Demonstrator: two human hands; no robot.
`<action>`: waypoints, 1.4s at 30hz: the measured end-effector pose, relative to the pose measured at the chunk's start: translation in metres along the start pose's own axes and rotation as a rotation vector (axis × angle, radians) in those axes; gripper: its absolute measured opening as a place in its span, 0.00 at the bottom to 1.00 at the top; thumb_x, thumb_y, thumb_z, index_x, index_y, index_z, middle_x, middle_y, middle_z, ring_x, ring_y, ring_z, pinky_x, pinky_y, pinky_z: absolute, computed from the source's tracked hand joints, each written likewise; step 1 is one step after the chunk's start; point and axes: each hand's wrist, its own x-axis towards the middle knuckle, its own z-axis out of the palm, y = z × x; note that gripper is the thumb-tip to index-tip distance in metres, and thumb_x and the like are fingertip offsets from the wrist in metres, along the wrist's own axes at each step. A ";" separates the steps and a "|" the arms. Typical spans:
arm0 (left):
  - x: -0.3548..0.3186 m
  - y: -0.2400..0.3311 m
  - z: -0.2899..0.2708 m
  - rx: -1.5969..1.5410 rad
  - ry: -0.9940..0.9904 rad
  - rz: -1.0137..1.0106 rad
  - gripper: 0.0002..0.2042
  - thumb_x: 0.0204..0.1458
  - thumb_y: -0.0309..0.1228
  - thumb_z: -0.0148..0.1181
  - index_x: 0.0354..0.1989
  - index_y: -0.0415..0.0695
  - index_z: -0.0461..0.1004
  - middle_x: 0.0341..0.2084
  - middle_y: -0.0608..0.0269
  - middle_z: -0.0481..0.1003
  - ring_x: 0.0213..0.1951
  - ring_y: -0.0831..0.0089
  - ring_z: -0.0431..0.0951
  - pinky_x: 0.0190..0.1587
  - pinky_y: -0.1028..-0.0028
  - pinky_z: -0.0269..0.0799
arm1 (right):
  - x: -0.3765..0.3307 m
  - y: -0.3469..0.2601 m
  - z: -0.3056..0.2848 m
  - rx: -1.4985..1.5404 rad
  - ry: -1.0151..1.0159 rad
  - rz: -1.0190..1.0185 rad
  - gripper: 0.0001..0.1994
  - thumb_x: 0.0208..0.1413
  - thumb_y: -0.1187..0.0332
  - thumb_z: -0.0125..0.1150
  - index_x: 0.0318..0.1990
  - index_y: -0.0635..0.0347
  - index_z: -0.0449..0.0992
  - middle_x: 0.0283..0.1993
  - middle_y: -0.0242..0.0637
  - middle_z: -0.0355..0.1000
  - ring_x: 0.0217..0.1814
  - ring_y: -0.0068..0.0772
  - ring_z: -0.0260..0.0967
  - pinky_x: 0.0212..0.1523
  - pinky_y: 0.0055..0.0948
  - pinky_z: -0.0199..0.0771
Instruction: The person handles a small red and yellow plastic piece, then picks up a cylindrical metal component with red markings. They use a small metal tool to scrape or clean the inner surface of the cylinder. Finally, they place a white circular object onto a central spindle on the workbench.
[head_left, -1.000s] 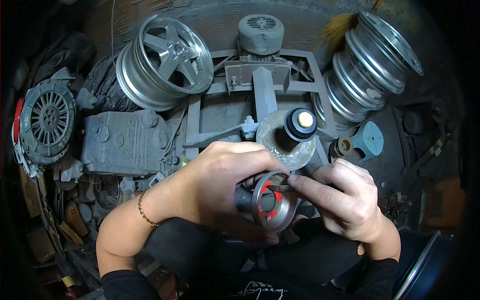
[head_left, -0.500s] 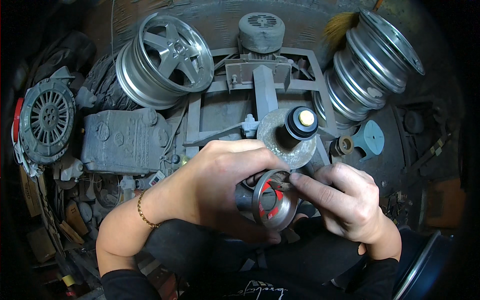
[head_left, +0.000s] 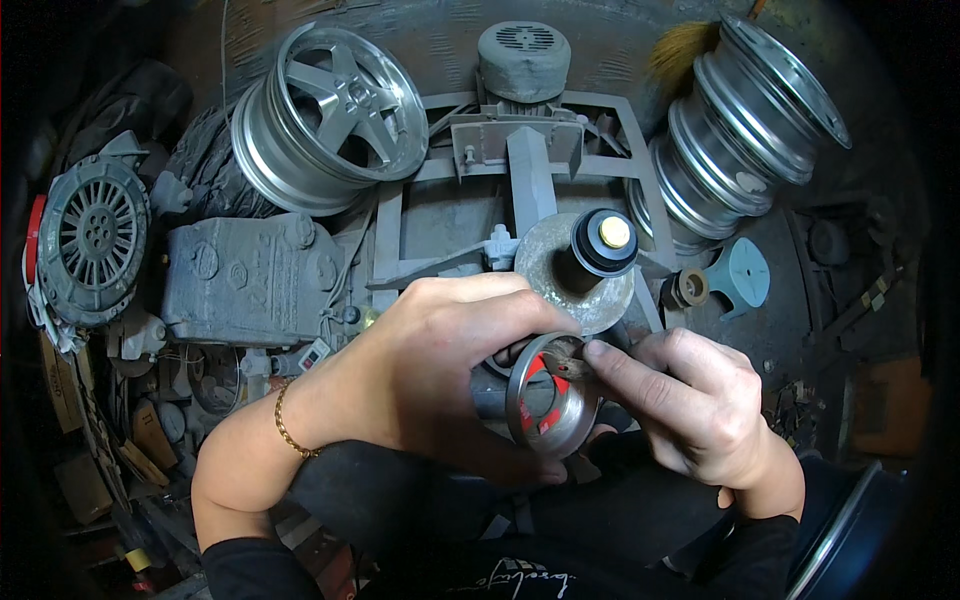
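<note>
Two hands (head_left: 450,370) closed around metal ring (head_left: 545,405)

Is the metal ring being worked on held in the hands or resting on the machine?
Held. The left hand grips the metal ring from the side, clear of the grey disc; the right hand touches its upper rim.

We take the machine's round disc (head_left: 572,283) as our landmark: the capped spindle (head_left: 598,245) stands on it, the motor (head_left: 523,60) lies behind it, and the metal ring (head_left: 549,395) sits just before it, between our left hand (head_left: 440,375) and right hand (head_left: 690,395). Left of the disc lies the engine block (head_left: 250,280), with the spoked wheel (head_left: 330,115) behind that and the clutch plate (head_left: 90,240) further left. Right of the disc lies the stack of rims (head_left: 745,130).
</note>
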 end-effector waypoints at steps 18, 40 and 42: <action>0.000 0.002 -0.003 -0.015 0.008 -0.045 0.36 0.26 0.43 0.88 0.47 0.40 0.81 0.34 0.57 0.81 0.35 0.63 0.83 0.40 0.69 0.78 | 0.001 -0.001 0.008 -0.029 0.169 -0.029 0.20 0.46 0.76 0.70 0.50 0.67 0.83 0.33 0.40 0.75 0.30 0.35 0.76 0.31 0.32 0.78; -0.001 0.002 -0.006 -0.033 -0.055 -0.017 0.37 0.25 0.45 0.86 0.46 0.39 0.80 0.34 0.56 0.80 0.35 0.61 0.83 0.38 0.68 0.78 | 0.006 -0.001 0.003 -0.107 0.107 -0.133 0.22 0.42 0.69 0.66 0.49 0.65 0.84 0.32 0.34 0.74 0.29 0.30 0.72 0.30 0.30 0.74; -0.001 0.002 -0.006 -0.018 -0.054 -0.006 0.37 0.24 0.45 0.86 0.46 0.39 0.80 0.34 0.56 0.80 0.35 0.61 0.83 0.38 0.68 0.78 | 0.006 -0.001 0.003 -0.095 0.106 -0.132 0.23 0.42 0.69 0.66 0.49 0.65 0.84 0.32 0.34 0.73 0.29 0.31 0.72 0.29 0.31 0.74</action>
